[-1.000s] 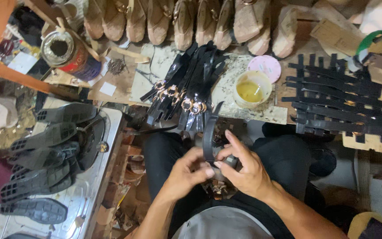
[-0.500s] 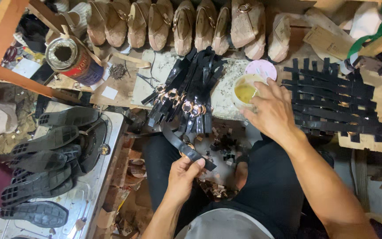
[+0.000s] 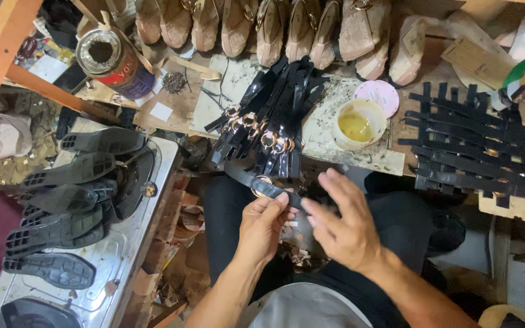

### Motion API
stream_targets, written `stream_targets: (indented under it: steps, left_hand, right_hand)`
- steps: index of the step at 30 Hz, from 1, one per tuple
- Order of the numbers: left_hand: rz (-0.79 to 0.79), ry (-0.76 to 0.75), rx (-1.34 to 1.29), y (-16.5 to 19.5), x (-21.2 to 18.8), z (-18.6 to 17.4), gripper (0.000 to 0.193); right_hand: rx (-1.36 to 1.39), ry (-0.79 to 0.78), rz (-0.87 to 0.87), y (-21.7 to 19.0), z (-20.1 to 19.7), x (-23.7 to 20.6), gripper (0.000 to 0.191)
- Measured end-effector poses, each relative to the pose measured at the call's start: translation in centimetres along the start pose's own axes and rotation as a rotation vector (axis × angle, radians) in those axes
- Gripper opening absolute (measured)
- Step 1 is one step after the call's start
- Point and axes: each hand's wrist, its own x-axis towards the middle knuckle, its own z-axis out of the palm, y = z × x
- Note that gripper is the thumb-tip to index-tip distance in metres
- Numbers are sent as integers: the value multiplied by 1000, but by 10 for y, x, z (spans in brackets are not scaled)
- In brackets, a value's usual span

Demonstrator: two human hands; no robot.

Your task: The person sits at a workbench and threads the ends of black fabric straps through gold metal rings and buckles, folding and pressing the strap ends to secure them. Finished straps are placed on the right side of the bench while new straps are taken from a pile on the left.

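Cluttered workbench [image 3: 360,155], top of frame | my left hand [image 3: 262,225] pinches black buckled strap [image 3: 262,185], centre | right hand [image 3: 344,225] loose, fingers spread, holding nothing

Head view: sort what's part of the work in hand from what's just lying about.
In hand:
left hand holding black buckled strap
right hand beside it
pile of matching straps
glue tub

Lying about:
black soles
tin can
row of shoe lasts
pink lid
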Motion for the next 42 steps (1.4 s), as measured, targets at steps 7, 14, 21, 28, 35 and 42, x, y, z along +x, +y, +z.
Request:
stream_targets:
  steps: [7, 14, 21, 28, 35, 42]
  left_hand:
    - [-9, -71, -22, -1, -8, 11, 17]
    - [16, -62, 55, -4, -10, 8, 20]
    - [-18, -77, 33, -7, -11, 2, 19]
    - [-37, -196, 434, -3, -20, 5, 22]
    - [117, -470, 1109, -14, -39, 29, 24]
    - [-8, -421, 840, -23, -37, 30, 31]
  right_hand:
    - [-164, -23, -11, 2, 8, -17, 51]
    - [-173, -19, -56, 4, 6, -21, 49]
    - [-114, -16, -126, 9, -3, -21, 44]
    - [168, 84, 274, -3, -22, -19, 30]
    - [568, -162, 816, -12, -32, -35, 50]
    - [248, 183, 671, 27, -71, -62, 52]
